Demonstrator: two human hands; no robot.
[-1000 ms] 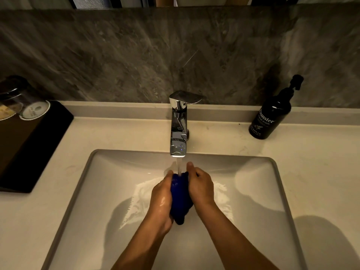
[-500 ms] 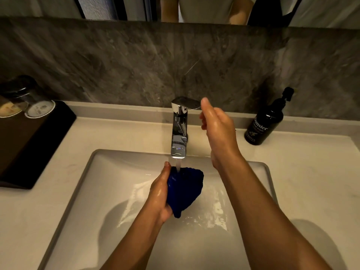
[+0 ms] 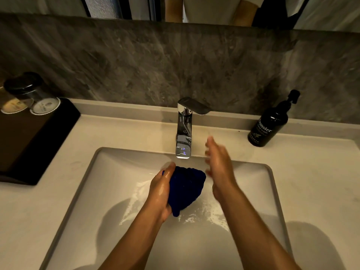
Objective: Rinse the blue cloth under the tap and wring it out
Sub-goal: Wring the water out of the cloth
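Left hand (image 3: pixel 160 193) fingers wrapped around bunched dark blue cloth (image 3: pixel 186 187) over white rectangular sink (image 3: pixel 272 191), below chrome tap (image 3: pixel 184 131), wet right hand (image 3: pixel 219 166) blurred, fingers spread, just beside cloth

I see the sink (image 3: pixel 272 184) filling the lower centre of the frame, sunk into the countertop (image 3: pixel 315 184), with the tap (image 3: pixel 184 129) standing on the counter behind its back rim, at centre frame, and the wall (image 3: pixel 155 65) behind that. Over the basin, just below the spout, my left hand (image 3: pixel 161 191) is wrapped around the cloth (image 3: pixel 186 189), and my right hand (image 3: pixel 220 168) is spread just right of the cloth, apart from it. On the counter at the left edge lies a tray (image 3: pixel 39 145) with two upturned glasses (image 3: pixel 33 94) at its back, while at the right a pump bottle (image 3: pixel 269 123) stands by the wall.
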